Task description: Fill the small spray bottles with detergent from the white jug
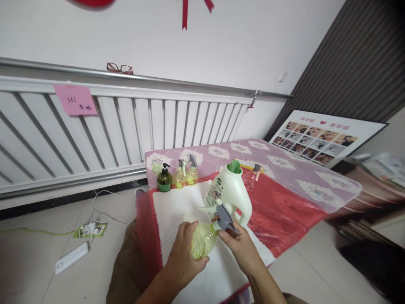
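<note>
My left hand (186, 249) is wrapped round the body of a clear spray bottle (202, 241) with yellow-green contents, tilted over the white cloth (175, 207). On the bottle's neck, my right hand (237, 245) grips the grey and white spray head (224, 217). Just behind stands a large pale green jug (229, 190) with a green cap and a side handle. A dark green pump bottle (164, 179) is at the cloth's far left corner. Beside it are two more spray bottles (186, 172) with yellowish contents.
Another clear spray bottle (252, 177) stands on the red cloth (278, 211), right of the jug. A patterned cover (218, 151) lies beneath. Behind runs a white radiator (158, 122) with glasses (119, 68) on its pipe. A power bank (72, 257) and cables lie on the floor.
</note>
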Action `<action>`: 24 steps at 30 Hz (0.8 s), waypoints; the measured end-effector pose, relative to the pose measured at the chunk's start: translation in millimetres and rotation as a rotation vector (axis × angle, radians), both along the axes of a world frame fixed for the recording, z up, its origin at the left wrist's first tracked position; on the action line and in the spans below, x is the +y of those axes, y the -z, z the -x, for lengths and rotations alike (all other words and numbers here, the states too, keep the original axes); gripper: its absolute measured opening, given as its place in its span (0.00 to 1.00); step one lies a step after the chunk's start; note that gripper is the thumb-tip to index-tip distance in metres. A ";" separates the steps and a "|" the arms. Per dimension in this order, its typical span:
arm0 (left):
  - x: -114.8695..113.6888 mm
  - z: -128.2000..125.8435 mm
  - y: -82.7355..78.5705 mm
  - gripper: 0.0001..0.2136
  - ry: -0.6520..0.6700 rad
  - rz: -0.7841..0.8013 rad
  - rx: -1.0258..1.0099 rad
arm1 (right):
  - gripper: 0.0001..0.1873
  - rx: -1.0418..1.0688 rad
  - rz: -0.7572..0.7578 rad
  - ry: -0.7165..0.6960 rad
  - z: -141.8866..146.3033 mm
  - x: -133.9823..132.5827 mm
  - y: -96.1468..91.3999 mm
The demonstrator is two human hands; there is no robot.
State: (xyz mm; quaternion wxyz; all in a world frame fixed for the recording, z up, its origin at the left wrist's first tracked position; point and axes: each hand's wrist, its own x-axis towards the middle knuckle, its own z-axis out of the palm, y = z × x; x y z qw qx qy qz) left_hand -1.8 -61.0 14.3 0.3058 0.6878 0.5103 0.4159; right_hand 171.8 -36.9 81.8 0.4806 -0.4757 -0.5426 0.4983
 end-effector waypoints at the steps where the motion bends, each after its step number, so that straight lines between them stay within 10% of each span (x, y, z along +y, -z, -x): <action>1: -1.1 0.1 -0.9 0.39 0.004 0.000 0.011 | 0.21 -0.001 0.004 -0.015 -1.1 -1.6 0.8; 18: -19.5 -20.9 4.9 0.39 -0.075 -0.060 -0.006 | 0.17 -0.229 -0.080 0.387 16.1 -25.5 -0.5; 24: -22.0 -29.5 9.8 0.39 -0.072 -0.062 -0.098 | 0.20 -0.127 -0.066 0.332 28.3 -31.0 4.7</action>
